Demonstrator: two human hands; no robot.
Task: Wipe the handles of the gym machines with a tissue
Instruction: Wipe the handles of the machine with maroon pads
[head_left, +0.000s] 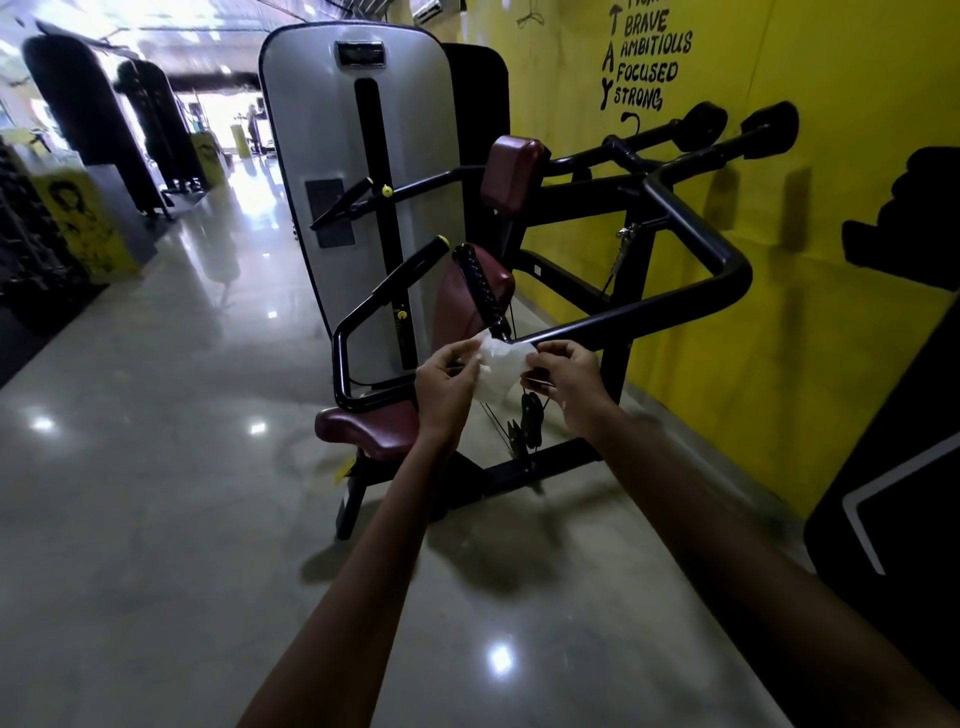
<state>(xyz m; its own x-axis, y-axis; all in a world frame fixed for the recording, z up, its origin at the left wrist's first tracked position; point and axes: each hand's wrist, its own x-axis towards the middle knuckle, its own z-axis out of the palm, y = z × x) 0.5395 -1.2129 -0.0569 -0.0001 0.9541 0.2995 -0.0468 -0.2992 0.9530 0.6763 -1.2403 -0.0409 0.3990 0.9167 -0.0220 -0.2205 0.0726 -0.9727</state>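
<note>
Fingers of left hand (448, 382) and right hand (569, 376) pinch tissue (501, 366) edges beside handle (480, 286).

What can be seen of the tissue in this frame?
The tissue is a thin, white, crumpled sheet, stretched between both hands: the left hand pinches its left edge, the right hand its right. It hangs in front of the machine, its top edge by the lower end of the ribbed black handle; contact unclear.

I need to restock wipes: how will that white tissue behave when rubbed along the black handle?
The tissue sags crumpled between the left hand and right hand, so probably floppy and light. It looks thin, so it may tear on the ribbed handle.
</note>
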